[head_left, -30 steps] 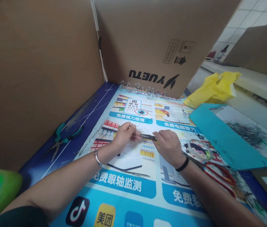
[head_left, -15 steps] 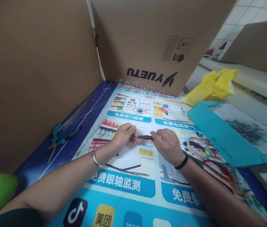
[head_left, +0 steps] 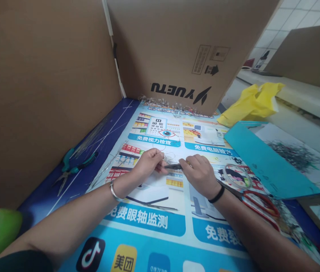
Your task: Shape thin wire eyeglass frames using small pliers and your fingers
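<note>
My right hand (head_left: 201,175) is closed around a pair of pliers, and the dark pliers jaws (head_left: 173,166) point left out of the fist. The jaw tips meet the fingertips of my left hand (head_left: 149,163). Those fingers are pinched together on a thin wire (head_left: 170,156), which curls in loose loops above and beside them. Most of the pliers' handles are hidden in my right palm. Whether the jaws are clamped on the wire is too small to tell. Both hands are just above a printed blue and white sheet (head_left: 160,234).
Teal-handled pliers (head_left: 75,168) lie to the left. Red-handled scissors (head_left: 262,207) and a clear tape roll (head_left: 237,176) lie at right. Beyond them are a blue folder (head_left: 258,162) with wire clippings (head_left: 294,155) and a yellow bag (head_left: 252,104). Cardboard walls (head_left: 177,49) stand behind and left.
The pliers' jaws have turned slightly in my right hand, and their tips sit a touch further left at my left fingers. Both hands otherwise hold nearly the same place.
</note>
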The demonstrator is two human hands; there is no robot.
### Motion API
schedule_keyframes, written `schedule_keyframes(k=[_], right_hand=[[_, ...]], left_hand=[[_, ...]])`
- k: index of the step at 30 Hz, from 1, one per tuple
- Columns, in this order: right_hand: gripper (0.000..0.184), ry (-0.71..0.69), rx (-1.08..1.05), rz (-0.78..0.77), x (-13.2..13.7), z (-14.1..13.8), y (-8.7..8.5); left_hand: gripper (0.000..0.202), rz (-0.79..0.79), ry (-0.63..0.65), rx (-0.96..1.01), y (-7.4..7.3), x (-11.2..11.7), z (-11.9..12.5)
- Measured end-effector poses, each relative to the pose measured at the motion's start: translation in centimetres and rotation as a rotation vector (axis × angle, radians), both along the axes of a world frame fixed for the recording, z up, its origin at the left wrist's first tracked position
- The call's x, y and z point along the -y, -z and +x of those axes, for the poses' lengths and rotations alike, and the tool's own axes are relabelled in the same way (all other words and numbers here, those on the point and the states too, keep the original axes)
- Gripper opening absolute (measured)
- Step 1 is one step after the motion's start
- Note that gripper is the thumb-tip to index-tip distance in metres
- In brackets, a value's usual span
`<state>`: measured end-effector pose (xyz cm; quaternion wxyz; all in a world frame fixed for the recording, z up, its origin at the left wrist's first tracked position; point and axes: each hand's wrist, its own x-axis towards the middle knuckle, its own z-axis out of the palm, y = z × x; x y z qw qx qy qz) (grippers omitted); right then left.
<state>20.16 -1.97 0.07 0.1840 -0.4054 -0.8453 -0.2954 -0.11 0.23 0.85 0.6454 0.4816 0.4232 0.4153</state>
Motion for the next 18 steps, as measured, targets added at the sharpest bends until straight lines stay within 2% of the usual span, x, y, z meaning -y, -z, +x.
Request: schedule_keyframes(k=[9,18], right_hand=[[0.012,0.004,-0.028,0.016,0.0,-0.28,-0.18],[0.013,0.017,0.017,0.022,-0.04,-0.18,-0.06]], left_hand=[[0.015,-0.014,-0.034,-0.005,0.14,0.01,0.03],[0.015,-0.017,-0.012,-0.014,0.57,-0.18,-0.07]])
